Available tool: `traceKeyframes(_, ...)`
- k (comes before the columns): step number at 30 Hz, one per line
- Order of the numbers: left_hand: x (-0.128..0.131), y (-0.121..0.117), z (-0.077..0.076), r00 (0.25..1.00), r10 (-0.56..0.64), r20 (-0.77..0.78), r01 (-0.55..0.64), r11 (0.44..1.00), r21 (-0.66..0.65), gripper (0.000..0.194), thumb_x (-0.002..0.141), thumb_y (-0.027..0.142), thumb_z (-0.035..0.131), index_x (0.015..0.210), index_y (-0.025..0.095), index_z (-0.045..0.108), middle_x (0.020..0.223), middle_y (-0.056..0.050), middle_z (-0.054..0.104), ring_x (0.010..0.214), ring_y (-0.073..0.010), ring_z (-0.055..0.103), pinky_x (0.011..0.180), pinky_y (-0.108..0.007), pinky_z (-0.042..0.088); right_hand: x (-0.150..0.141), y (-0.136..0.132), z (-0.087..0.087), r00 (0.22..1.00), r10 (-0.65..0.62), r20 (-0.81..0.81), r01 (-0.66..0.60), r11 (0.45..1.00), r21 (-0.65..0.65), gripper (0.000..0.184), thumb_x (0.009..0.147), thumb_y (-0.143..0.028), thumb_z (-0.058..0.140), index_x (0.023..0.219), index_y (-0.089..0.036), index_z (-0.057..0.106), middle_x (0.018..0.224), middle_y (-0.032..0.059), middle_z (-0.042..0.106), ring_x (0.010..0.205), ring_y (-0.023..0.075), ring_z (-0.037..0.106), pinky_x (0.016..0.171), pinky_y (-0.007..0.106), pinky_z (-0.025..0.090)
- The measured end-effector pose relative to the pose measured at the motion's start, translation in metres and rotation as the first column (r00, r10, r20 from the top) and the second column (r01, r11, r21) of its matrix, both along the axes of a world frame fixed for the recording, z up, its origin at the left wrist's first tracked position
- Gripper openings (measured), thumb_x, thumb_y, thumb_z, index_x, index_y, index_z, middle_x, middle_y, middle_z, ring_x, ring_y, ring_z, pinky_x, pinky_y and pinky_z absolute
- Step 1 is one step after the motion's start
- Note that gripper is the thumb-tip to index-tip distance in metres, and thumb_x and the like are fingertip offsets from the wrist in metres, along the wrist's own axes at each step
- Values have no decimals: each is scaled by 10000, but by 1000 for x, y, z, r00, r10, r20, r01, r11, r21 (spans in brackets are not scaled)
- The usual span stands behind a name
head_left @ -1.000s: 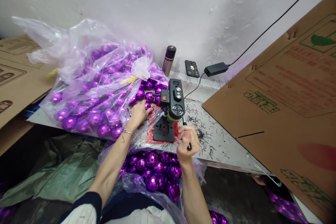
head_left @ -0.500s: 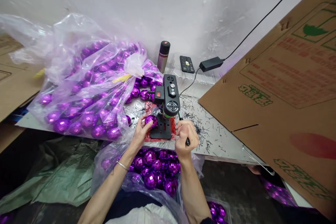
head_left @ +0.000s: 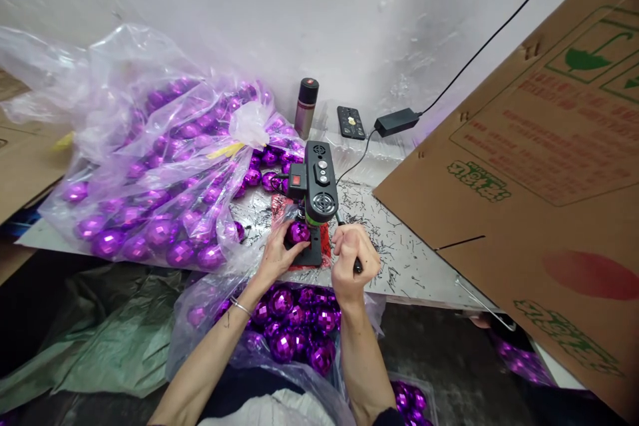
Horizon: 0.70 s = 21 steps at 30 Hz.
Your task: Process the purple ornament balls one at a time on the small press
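A shiny purple faceted ball (head_left: 298, 231) sits in my left hand (head_left: 277, 250), thumb on its near side and fingers around its left. The ball is at the front of a small black bench drill press (head_left: 321, 180), just below its head and over the black base plate (head_left: 313, 257). Whether the drill's tip touches the ball is hidden. My right hand (head_left: 354, 258) is closed in a fist around the drill press's lever handle (head_left: 357, 266), whose black end pokes out below the fingers. Under my forearms lies an open plastic bag of purple balls (head_left: 282, 345).
A large tied clear bag (head_left: 164, 213) of purple balls fills the left side. Behind the press stand a dark spray can (head_left: 306, 108), a phone (head_left: 351, 122) and a power adapter (head_left: 397, 122) with its cable. A cardboard box (head_left: 499, 226) leans in from the right. Black shavings (head_left: 362, 213) litter the table.
My left hand has moved right, bringing the purple ball from beside the press to under its head. My right hand stays on the lever. The view has shifted slightly.
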<state>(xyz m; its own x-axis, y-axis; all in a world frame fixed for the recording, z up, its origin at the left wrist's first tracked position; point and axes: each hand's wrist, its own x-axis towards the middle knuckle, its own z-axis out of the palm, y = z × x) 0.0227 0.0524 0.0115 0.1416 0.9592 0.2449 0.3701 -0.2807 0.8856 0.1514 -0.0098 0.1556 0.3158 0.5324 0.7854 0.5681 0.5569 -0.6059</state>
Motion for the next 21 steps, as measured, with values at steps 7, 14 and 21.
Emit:
traceKeyframes(7, -4, 0, -3, 995, -17, -99, 31, 990, 136, 595, 865, 461, 801, 1366, 211, 602, 1367, -139, 696, 1312, -335, 642, 1117, -522, 513, 0, -1, -4, 1000, 2, 24, -2, 1000, 21, 329, 1014, -98, 441, 711, -214, 499, 677, -14, 549, 646, 119, 547, 595, 287, 415)
traceKeyframes(14, 6, 5, -14, 993, -54, -106, 74, 977, 199, 613, 848, 491, 811, 1358, 216, 612, 1315, -128, 717, 1241, -324, 678, 1101, -514, 515, 1, -3, -8, 999, -15, 52, 14, 1000, 16, 322, 1006, -94, 438, 714, -214, 501, 683, -10, 558, 652, 124, 555, 601, 288, 418)
traceKeyframes(21, 4, 6, -14, 990, -91, -106, 106, 985, 139, 640, 815, 519, 829, 1347, 216, 643, 1330, -133, 715, 1270, -341, 659, 1139, -541, 474, 3, -6, -37, 996, -32, 86, 29, 999, 42, 320, 1010, -132, 426, 713, -219, 507, 683, -12, 558, 645, 129, 569, 590, 279, 436)
